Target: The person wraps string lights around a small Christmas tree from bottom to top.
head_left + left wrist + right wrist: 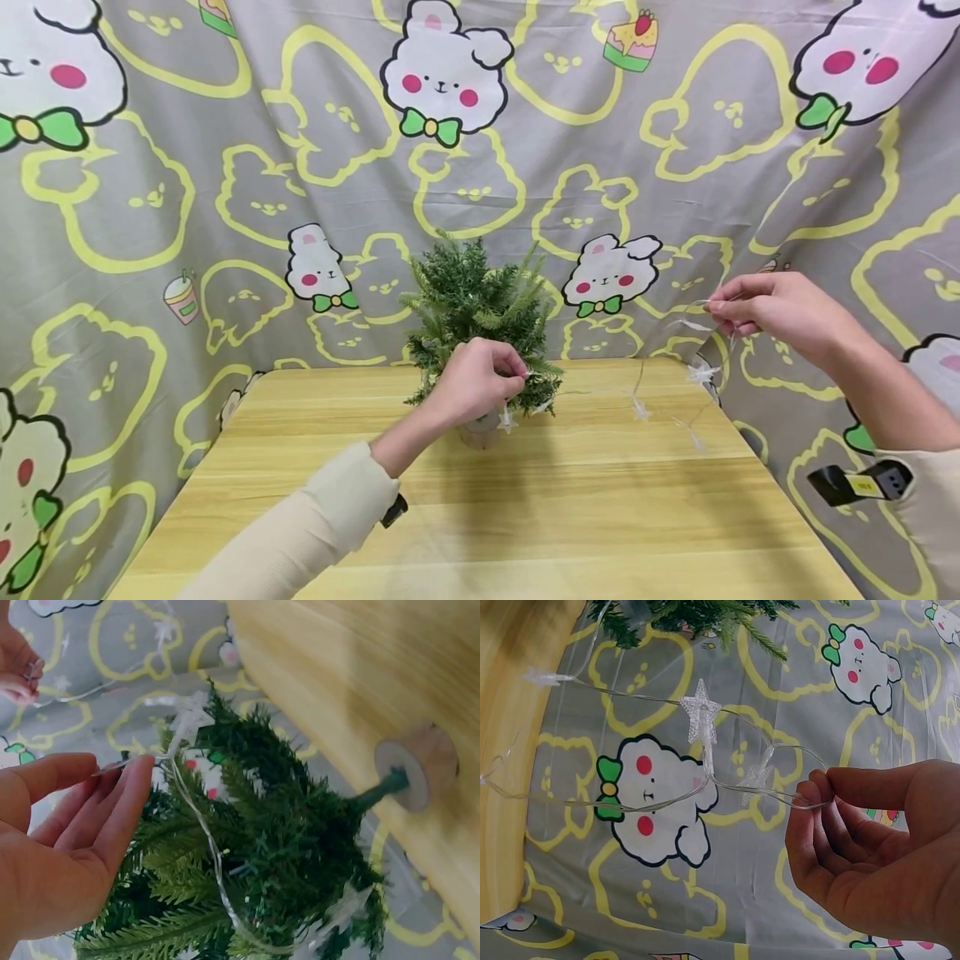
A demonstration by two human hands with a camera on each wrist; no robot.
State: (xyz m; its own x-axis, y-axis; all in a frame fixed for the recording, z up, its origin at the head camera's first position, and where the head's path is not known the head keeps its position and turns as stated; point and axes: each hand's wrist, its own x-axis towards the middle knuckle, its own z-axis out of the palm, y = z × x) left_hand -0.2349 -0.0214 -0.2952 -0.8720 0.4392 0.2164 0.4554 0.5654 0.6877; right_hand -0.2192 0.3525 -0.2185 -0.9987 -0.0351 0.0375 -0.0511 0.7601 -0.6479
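A small artificial Christmas tree with a round wooden base stands toward the back of the table. In front of its branches my left hand pinches part of a star string light between thumb and fingers. One clear star hangs right at those fingertips, and another star lies against the lower branches. Off to the right, my right hand holds the same strand up, pinching its thin wire. Below that hand dangle clear stars on looping wire.
The wooden table has its right edge under the right arm. A grey curtain with rabbit prints hangs behind and along both sides. Wrist-worn black devices sit at the sleeves.
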